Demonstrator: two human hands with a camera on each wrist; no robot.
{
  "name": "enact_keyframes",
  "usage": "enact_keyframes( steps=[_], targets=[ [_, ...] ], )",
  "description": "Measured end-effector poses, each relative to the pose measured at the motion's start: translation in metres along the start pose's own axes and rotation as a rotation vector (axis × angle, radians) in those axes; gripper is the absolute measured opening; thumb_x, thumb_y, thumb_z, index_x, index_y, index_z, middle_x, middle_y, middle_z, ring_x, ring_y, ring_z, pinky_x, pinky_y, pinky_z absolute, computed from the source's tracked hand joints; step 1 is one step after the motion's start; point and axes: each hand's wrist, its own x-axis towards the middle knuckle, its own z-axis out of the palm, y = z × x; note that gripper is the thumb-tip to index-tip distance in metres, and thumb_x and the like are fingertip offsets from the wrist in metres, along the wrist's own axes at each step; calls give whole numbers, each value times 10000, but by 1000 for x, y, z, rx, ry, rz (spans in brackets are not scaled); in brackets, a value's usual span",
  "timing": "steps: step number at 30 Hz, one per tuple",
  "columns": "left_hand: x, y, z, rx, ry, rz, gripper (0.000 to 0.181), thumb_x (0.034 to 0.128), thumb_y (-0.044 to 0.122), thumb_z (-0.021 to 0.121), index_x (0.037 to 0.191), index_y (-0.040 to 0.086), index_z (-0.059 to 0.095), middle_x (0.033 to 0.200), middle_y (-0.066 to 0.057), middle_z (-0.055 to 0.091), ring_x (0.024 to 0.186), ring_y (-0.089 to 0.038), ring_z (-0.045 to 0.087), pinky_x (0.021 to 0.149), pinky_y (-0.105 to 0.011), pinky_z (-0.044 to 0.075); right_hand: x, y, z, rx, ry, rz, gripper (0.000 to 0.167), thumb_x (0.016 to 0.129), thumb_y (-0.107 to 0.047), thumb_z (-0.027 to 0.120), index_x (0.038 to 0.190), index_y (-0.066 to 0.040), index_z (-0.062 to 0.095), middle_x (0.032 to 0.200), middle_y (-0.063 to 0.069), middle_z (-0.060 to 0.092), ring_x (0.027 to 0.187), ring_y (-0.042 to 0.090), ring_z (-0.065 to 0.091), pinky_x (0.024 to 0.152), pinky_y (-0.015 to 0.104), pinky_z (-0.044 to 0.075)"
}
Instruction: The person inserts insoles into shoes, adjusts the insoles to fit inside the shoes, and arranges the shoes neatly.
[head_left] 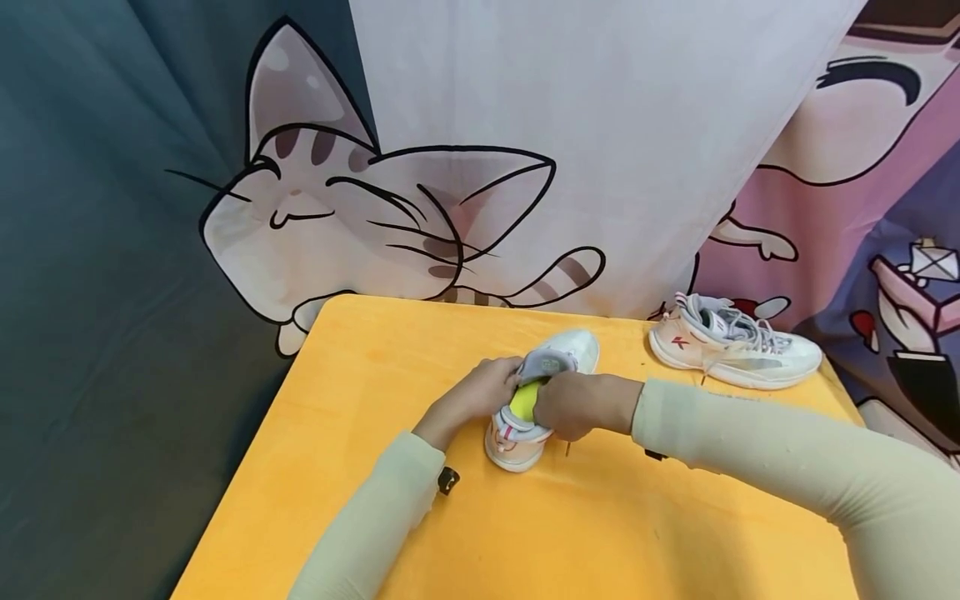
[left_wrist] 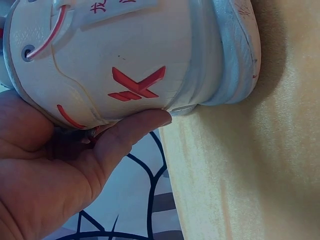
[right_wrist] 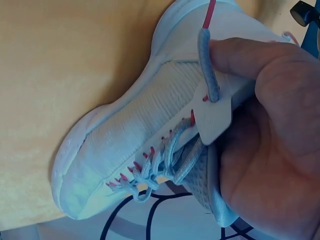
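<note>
Both hands at the mouth of a pale sneaker on a yellow counter

Largest is the cartoon backdrop (head_left: 600, 83), a hanging cloth with a smiling striped cat, and more figures on pink and purple at the right. In front stands the yellow counter (head_left: 375, 375). Two pale sleeves, the left (head_left: 375, 517) and the right (head_left: 750, 442), reach in over it.

The far shoe (head_left: 738, 350), white with peach toward the heel, sits by the counter's back right corner, toe to the right. The near shoe (head_left: 557, 360) rests sole down on the counter, well apart from its mate, heel toward the person and toe pointing away.

The left grip (head_left: 483, 390) pinches the near shoe's collar on its left side, thumb laid along the outer wall. The right grip (head_left: 573, 404) is at the opening's right side, its thumb against the outside; its other fingers are hidden, so whether they pinch anything cannot be told.

Inside the opening, between the two, lies a bright yellow-green piece (head_left: 525, 402). Smaller again are a dark device (head_left: 448, 480) by the left cuff, the grey laces (right_wrist: 150, 172) strung through red loops, a pale tab (right_wrist: 214, 122) just below the right thumb, and a red emblem (left_wrist: 142, 86) on the wall above the left thumb.
</note>
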Motion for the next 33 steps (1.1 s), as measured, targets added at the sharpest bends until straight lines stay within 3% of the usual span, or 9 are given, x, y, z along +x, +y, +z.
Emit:
enact_keyframes(
  steps=[5,11,19,33],
  targets=[
    [0,0,0,13,8,4,340,1106,152,458,1414,78,583,1247,-86,682,982,-163,614,903,-354,534,-1,-1,4,14,37,14,138,973,-238,697,888,-137,654,788,0,557,669,147,462,662,283,455],
    [0,-1,1,0,21,8,352,1105,148,462,1432,77,572,1281,-92,673,1020,-175,616,940,-378,535,-2,0,5,30,80,-2,137,962,-218,713,868,-143,648,801,-4,587,677,142,462,673,288,448],
    [-3,-1,2,-21,20,-6,366,1106,146,455,1449,79,565,1268,-88,679,990,-173,619,911,-374,540,-3,1,10,22,125,-20,148,967,-211,707,853,-151,634,776,-6,576,659,137,446,640,280,412],
    [-2,-1,4,-41,18,-18,389,1106,137,453,1480,77,542,1246,-90,671,915,-168,613,814,-334,518,-4,0,17,-56,193,-32,154,956,-231,725,837,-181,640,752,-37,613,646,108,457,654,272,454]
  ],
)
